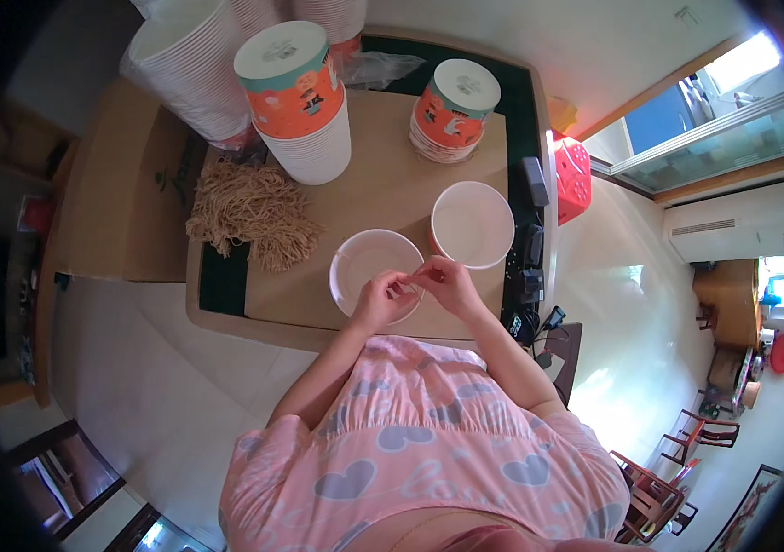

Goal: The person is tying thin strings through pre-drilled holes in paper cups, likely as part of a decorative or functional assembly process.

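While hands (452, 285) meet o/ tub (341, 276), cardbd (378, 156) on tbl (236, 325), flr (627, 267) glossy

A large cardboard box (116, 198) stands at the left. On the right — beyond dark adapters (533, 244) and a black plug (554, 318) — are a red perforated plastic item (573, 179), a white vented appliance (732, 226), wooden chairs (651, 495) and a framed picture (751, 511).

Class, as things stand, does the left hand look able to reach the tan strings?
Probably yes: the left hand is over the left tub, and only cardboard shows between that tub and the tan strings.
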Motion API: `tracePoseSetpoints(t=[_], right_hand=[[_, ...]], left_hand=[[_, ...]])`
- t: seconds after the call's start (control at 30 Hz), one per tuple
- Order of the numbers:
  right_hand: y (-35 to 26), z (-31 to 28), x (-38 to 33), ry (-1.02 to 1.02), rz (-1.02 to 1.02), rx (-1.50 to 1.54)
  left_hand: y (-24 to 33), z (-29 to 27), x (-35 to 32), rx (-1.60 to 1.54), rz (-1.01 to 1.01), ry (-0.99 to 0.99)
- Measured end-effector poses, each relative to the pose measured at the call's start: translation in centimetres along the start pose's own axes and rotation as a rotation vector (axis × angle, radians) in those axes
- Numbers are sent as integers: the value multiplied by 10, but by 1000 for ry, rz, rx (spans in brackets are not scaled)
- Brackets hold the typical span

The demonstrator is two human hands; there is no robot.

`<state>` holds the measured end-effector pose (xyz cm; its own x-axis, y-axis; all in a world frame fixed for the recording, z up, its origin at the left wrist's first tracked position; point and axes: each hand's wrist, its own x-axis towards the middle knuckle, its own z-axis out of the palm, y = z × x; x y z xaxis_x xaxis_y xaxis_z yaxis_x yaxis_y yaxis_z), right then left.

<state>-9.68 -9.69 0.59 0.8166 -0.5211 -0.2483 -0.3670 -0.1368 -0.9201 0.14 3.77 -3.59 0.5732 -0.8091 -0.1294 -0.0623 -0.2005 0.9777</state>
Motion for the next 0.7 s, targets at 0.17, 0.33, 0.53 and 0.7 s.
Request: tracePoseSetpoints(t=[0.17,0.33,0.53,0.7], right_hand=[[-1,3,0,-84,59,31],[9,0,-1,-21,-23,64],[-3,-4,-3,-43,-66,-143],[-3,-6,-4,-79,-141,-283]], left_hand=[[-5,-2,5,66,27,26],[-1,-7,2,103,-31,10],[2,-9,4,203,42,11],[2,-7,3,211,58,1]])
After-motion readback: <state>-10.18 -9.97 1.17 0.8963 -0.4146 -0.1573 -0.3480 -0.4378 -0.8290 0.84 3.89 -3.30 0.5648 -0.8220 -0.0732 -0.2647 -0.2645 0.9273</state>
